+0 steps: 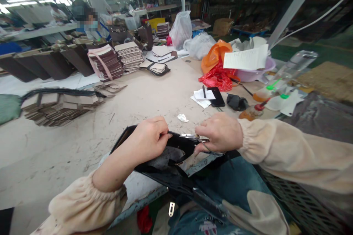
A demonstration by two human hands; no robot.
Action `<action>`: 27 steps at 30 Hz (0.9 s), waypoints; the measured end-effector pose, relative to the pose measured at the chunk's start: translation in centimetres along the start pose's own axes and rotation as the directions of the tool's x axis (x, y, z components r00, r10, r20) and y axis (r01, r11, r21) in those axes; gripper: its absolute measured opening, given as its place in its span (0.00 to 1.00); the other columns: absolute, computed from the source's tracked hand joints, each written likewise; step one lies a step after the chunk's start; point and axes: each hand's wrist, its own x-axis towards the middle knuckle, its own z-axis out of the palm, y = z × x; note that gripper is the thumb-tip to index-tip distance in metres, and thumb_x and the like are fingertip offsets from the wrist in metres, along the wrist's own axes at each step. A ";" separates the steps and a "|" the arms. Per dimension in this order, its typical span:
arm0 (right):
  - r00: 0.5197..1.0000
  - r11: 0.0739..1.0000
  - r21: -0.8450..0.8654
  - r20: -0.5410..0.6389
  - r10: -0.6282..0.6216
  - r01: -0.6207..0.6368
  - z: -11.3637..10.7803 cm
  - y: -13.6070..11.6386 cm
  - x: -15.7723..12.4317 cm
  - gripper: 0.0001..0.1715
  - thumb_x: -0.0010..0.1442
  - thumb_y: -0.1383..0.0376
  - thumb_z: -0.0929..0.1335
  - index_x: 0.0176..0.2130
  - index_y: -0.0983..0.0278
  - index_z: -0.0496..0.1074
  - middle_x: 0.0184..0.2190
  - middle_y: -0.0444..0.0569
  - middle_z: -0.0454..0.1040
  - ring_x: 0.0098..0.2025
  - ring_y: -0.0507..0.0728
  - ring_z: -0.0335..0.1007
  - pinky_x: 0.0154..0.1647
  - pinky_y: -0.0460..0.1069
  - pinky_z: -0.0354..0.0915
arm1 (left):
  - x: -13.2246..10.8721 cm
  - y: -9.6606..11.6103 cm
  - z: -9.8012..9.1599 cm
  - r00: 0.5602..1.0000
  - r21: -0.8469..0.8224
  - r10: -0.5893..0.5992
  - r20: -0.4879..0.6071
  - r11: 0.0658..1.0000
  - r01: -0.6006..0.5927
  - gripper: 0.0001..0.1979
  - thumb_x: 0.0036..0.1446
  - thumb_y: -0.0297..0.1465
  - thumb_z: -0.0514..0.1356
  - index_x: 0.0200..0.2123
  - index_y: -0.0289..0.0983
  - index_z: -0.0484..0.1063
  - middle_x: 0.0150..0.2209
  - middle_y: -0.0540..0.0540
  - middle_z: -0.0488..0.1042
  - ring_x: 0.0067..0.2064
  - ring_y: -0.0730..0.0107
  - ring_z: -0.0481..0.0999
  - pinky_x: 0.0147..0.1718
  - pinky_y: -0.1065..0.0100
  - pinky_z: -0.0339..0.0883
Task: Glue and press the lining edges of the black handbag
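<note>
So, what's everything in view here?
Table: 1, beige, centre
Bag: 1, black, near edge
Scissors: 1, silver, at bag
Scrap: 1, white, beyond bag
Phone: 1, black, right-centre
Papers: several, white, by phone
Pen: 1, black, on papers
Plastic bags: several, white, orange, red, rear
Basin: 1, lilac, right rear
Bottles: several, amber contents, right
Board stacks: several, brown, left
Box shapes: several, brown, far left
People: several, mixed clothing, background
Left fingers: several, cream-sleeved, on bag
Right fingers: several, cream-sleeved, on scissors

Table (pixel 68 150): top pale, w/ dark marks. Ctr: paper scrap (pixel 182 118). R of ctr: slips (pixel 200 102) & phone (pixel 218 98), adj. L: card pile (pixel 64 108). Rear, L–R: 2 stacks (pixel 129 57), clear bag (pixel 180 29), red bag (pixel 216 78).
</note>
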 end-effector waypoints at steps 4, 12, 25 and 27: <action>1.000 0.978 0.208 0.010 0.024 -0.026 1.1 0.2 -0.8 0.33 0.58 0.40 0.61 0.27 0.65 0.69 0.22 0.48 0.72 0.22 0.49 0.60 0.24 0.47 0.43 | 0.0 0.0 0.0 1.000 -0.002 0.006 0.006 1.000 -0.006 0.10 0.55 0.26 0.57 0.21 0.35 0.64 0.27 0.49 0.67 0.32 0.72 0.67 0.32 0.69 0.61; 0.955 0.712 0.650 0.083 0.283 -0.267 1.6 1.1 -1.9 0.30 0.58 0.42 0.63 0.25 0.66 0.67 0.19 0.41 0.61 0.23 0.49 0.57 0.24 0.44 0.52 | 0.2 0.1 0.0 1.000 -0.020 0.013 -0.006 1.000 -0.013 0.10 0.54 0.26 0.58 0.21 0.35 0.64 0.27 0.49 0.67 0.31 0.72 0.67 0.31 0.69 0.61; 0.697 0.673 0.179 0.161 0.699 -0.717 10.0 9.1 -5.1 0.13 0.52 0.60 0.70 0.36 0.67 0.74 0.29 0.56 0.76 0.32 0.63 0.73 0.32 0.55 0.66 | -0.4 0.0 0.0 0.999 -0.040 0.032 -0.002 0.999 -0.032 0.09 0.56 0.25 0.57 0.23 0.35 0.65 0.29 0.48 0.68 0.32 0.72 0.68 0.33 0.69 0.63; 0.699 0.668 0.217 0.128 0.703 -0.711 10.0 8.3 -4.8 0.12 0.55 0.61 0.68 0.37 0.67 0.75 0.32 0.59 0.78 0.36 0.64 0.74 0.37 0.57 0.68 | -0.4 0.0 0.0 0.999 -0.046 0.036 -0.003 0.998 -0.036 0.09 0.56 0.25 0.57 0.23 0.35 0.65 0.29 0.48 0.68 0.33 0.72 0.68 0.33 0.69 0.63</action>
